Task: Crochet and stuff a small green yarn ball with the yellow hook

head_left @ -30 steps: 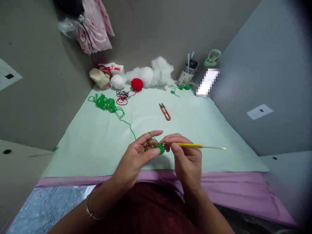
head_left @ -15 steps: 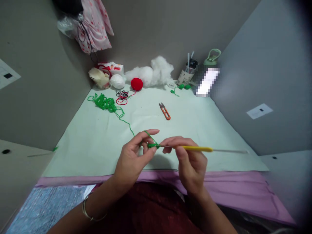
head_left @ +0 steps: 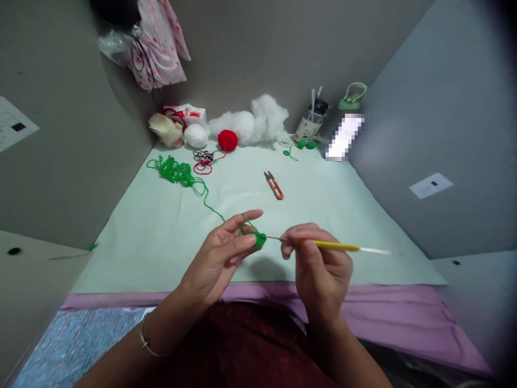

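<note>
My left hand (head_left: 220, 253) pinches a small green crocheted piece (head_left: 259, 240) between thumb and fingers. A strand of green yarn (head_left: 213, 209) runs over its raised index finger and back to a loose green heap on the table. My right hand (head_left: 321, 264) is closed round the yellow handle of a crochet hook (head_left: 333, 246). The hook's thin metal shaft points left and its tip meets the edge of the crocheted piece; whether it sits inside a stitch I cannot tell. Both hands are above the near part of the table.
Orange thread snips (head_left: 274, 186) lie beyond my hands. A green yarn heap (head_left: 174, 170) is at left. Along the back stand a white yarn ball (head_left: 196, 136), a red yarn ball (head_left: 228, 140), white stuffing (head_left: 264, 121) and a pen cup (head_left: 309, 128). Grey partitions flank the table.
My right hand has moved slightly right, drawing the hook back so more shaft shows. My left hand has turned, and the green crocheted piece now faces more toward me.
</note>
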